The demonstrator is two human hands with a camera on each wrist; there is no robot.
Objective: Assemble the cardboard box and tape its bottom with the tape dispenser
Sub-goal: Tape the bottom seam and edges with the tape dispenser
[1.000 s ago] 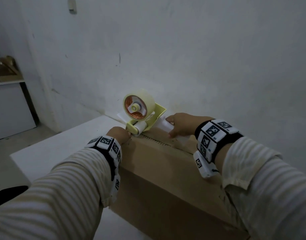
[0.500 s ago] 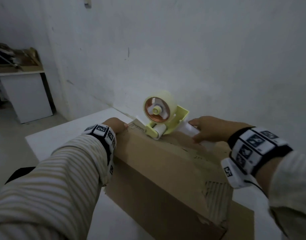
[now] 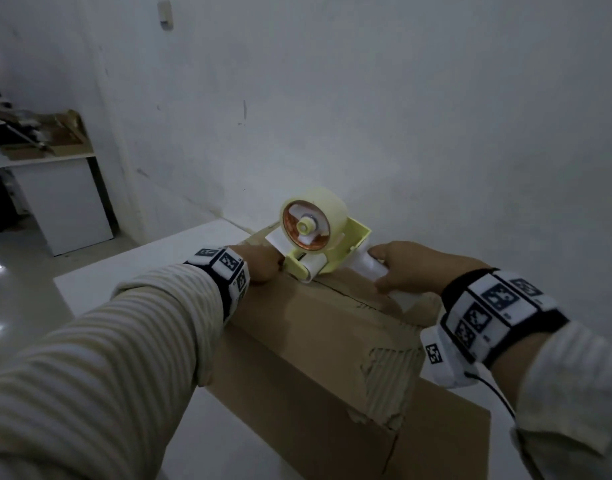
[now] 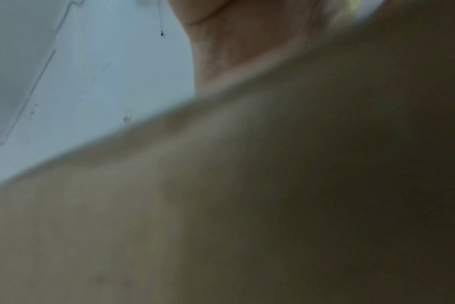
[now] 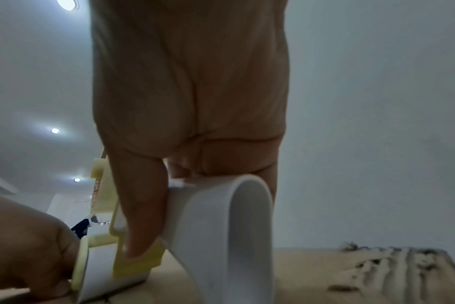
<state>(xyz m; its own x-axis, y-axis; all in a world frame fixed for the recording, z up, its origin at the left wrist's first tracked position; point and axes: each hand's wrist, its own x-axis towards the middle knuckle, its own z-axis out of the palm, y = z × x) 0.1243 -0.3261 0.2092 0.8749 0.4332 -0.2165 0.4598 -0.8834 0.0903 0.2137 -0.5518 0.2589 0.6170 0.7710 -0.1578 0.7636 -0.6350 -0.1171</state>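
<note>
A brown cardboard box [image 3: 315,341] lies on a white table [image 3: 107,282], its closed flaps up and a seam running along the top. The yellow tape dispenser [image 3: 318,237], loaded with a pale roll, stands with its roller on the far end of that seam. My right hand [image 3: 411,268] grips its white handle [image 5: 221,226], thumb along the yellow frame. My left hand [image 3: 259,263] rests on the box top right beside the roller; its fingertips are hidden. The left wrist view shows only blurred cardboard [image 4: 247,205] and my palm [image 4: 234,41].
A torn patch of bare corrugation [image 3: 391,375] marks the box top near its right corner. A white wall rises just behind the table. A white cabinet [image 3: 62,202] with clutter on top stands at the far left, on a glossy floor.
The dispenser's roller has come from the box's far edge onto the top seam, a little nearer to me. My left hand stays beside it. The head view has swung left.
</note>
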